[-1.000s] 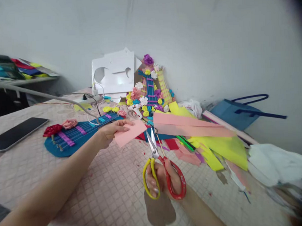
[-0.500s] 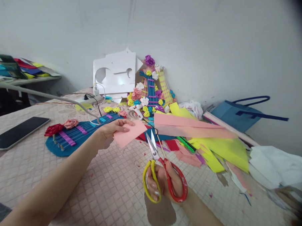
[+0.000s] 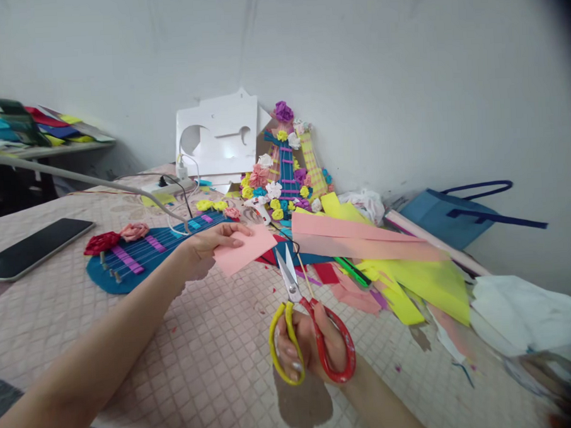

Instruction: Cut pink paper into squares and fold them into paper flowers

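My left hand [image 3: 206, 248] pinches a small pink paper piece [image 3: 246, 248] and holds it above the checked tablecloth. My right hand [image 3: 310, 345] grips scissors [image 3: 304, 320] with one yellow and one red handle. The blades point up and away, slightly apart, with their tips just below the pink paper's near edge. A thin wooden stick [image 3: 303, 273] lies beside the blades.
A blue paper guitar [image 3: 149, 248] with paper roses lies at the left, a dark tablet [image 3: 29, 248] beyond it. Pink and yellow paper sheets [image 3: 362, 239], a decorated tower model [image 3: 286, 170], a glue gun [image 3: 259, 207], a power strip [image 3: 168, 189] and a blue bag [image 3: 449, 216] crowd the back and right.
Both hands have stayed almost in place. The scissors have shifted slightly lower and their blades stand a little more open under the pink paper.
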### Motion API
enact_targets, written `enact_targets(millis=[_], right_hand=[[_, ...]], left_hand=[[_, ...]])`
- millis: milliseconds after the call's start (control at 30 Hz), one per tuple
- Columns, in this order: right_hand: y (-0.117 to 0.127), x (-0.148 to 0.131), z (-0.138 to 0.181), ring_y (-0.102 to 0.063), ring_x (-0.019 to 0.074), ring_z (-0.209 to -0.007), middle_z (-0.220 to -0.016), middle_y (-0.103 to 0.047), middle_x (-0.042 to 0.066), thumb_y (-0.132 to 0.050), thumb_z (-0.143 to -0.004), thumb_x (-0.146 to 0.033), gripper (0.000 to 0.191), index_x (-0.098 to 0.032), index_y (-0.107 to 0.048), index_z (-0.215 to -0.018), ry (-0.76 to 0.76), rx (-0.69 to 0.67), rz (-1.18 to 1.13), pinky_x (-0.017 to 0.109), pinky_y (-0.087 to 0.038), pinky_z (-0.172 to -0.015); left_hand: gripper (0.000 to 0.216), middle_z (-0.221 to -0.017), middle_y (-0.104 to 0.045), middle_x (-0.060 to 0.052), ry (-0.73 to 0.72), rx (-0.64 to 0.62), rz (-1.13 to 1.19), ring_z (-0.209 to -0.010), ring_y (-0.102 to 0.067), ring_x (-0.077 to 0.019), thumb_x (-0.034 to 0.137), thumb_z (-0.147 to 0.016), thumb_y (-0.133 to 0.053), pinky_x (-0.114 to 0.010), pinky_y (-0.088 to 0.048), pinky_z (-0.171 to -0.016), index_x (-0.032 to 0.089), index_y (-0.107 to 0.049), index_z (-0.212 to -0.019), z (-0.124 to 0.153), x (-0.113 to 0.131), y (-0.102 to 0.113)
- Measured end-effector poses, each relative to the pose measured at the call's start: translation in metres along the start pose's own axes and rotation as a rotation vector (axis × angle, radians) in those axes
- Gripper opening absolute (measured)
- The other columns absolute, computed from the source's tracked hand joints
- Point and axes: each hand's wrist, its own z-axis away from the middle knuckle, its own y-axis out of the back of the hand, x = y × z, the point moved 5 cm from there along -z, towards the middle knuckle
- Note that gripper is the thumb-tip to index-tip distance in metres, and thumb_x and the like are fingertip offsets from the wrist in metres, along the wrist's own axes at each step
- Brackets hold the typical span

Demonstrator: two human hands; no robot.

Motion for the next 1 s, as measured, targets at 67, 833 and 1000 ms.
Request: enact_targets(millis=[67, 833, 1000], right_hand=[[0.000, 0.000, 0.000, -0.041, 0.0105, -0.051, -0.066, -0.047, 0.000, -0.031, -0.082, -0.073, 0.065, -0.013, -0.054, -0.093, 0.001, 0.000, -0.002, 0.025, -0.037, -0.048], [-0.004, 0.000, 0.001, -0.043, 0.0117, -0.052, -0.066, -0.048, 0.000, -0.034, -0.082, -0.072, 0.060, -0.015, -0.052, -0.092, -0.033, -0.017, -0.054, 0.025, -0.038, -0.049], [-0.005, 0.001, 0.001, -0.044, 0.0116, -0.051, -0.065, -0.047, 0.000, -0.032, -0.083, -0.072, 0.061, -0.014, -0.052, -0.092, -0.049, -0.024, -0.040, 0.025, -0.038, -0.048]], left_hand=[[0.038, -0.077, -0.069, -0.002, 0.002, -0.005, -0.008, -0.054, -0.064, -0.0126, 0.017, -0.053, -0.084, -0.018, -0.050, -0.046, 0.019, -0.070, -0.089, 0.000, 0.000, -0.001], [0.020, -0.072, -0.068, -0.001, -0.081, -0.162, -0.307, -0.060, -0.060, -0.0072, 0.021, -0.054, -0.084, -0.013, -0.048, -0.055, 0.015, -0.072, -0.069, -0.004, 0.002, -0.002], [0.018, -0.074, -0.069, -0.002, -0.139, -0.216, -0.408, -0.065, -0.058, -0.0086, 0.024, -0.057, -0.082, -0.015, -0.047, -0.060, 0.016, -0.073, -0.070, -0.001, 0.011, -0.010]])
